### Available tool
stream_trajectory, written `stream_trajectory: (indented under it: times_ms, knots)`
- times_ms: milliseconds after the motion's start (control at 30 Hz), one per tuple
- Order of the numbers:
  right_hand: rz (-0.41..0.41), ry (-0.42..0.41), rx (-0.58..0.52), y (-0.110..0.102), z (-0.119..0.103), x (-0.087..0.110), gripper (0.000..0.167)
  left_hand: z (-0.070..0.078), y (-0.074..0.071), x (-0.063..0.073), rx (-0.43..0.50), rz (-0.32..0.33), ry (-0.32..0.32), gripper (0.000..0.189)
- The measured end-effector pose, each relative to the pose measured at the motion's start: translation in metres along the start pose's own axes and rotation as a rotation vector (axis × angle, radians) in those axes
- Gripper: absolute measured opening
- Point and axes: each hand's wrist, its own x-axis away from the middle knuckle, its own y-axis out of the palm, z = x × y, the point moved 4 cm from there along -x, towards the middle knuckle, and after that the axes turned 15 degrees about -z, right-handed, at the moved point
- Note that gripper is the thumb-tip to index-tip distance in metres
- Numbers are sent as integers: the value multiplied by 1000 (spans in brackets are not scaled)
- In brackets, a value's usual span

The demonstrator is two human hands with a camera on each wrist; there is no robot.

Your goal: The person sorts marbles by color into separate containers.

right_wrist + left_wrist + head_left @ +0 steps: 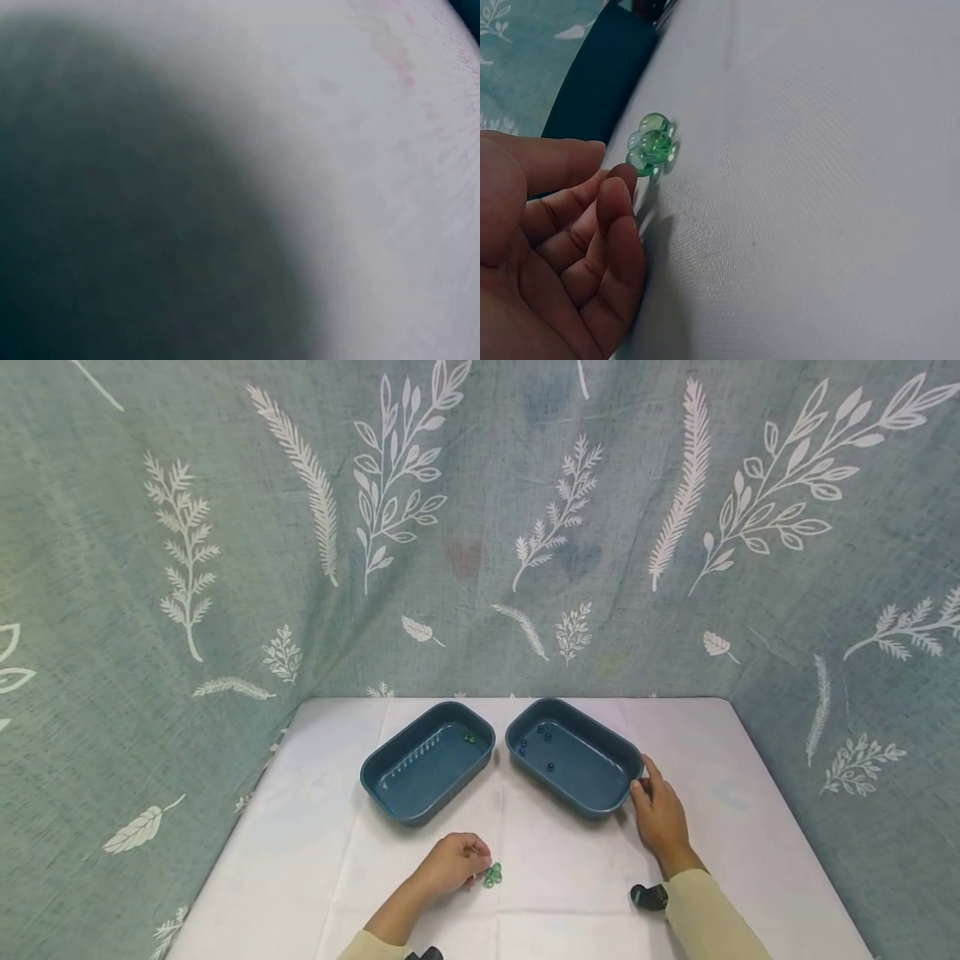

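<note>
A teal curtain [225, 527] printed with white leaves fills the upper frame and both sides. Below it, a white tablecloth [337, 860] covers the table across the lower centre. Two dark blue trays sit mid-frame: the left tray [390, 781] holds a green marble, the right tray [626, 760] a few blue ones. The right hand [660, 817] rests against the right tray's near corner, fingers fairly straight. The left hand [452, 862], bottom centre, has loosely curled fingers [619, 210] just beside a small cluster of clear green marbles [652, 144] on the cloth, not gripping them.
</note>
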Motion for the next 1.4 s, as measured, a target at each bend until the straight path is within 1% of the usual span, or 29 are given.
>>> stream_trajectory:
  times_ms: [133,267,533,733,833,1133,1267,1400]
  knots:
    - [-3,4,2,1,0,1,55,-1,3,1,-70,-6,-16,7]
    - [-5,15,3,2,-1,1,55,-2,5,1,-134,6,-13,8]
    - [-2,10,-1,1,-1,1,55,2,8,3,-209,25,-4,10]
    - [7,2,-3,-1,-1,0,54,9,9,4,-275,21,27,6]
    - [3,5,-10,-1,-1,0,54,10,9,5,-303,18,25,4]
    - [-4,10,-9,1,2,-1,54,9,10,4,-323,31,7,10]
    - [-2,1,-11,2,3,-2,54,8,9,3,-339,48,19,12]
    - [-7,0,-10,2,3,-1,54,5,10,2,-340,23,34,9]
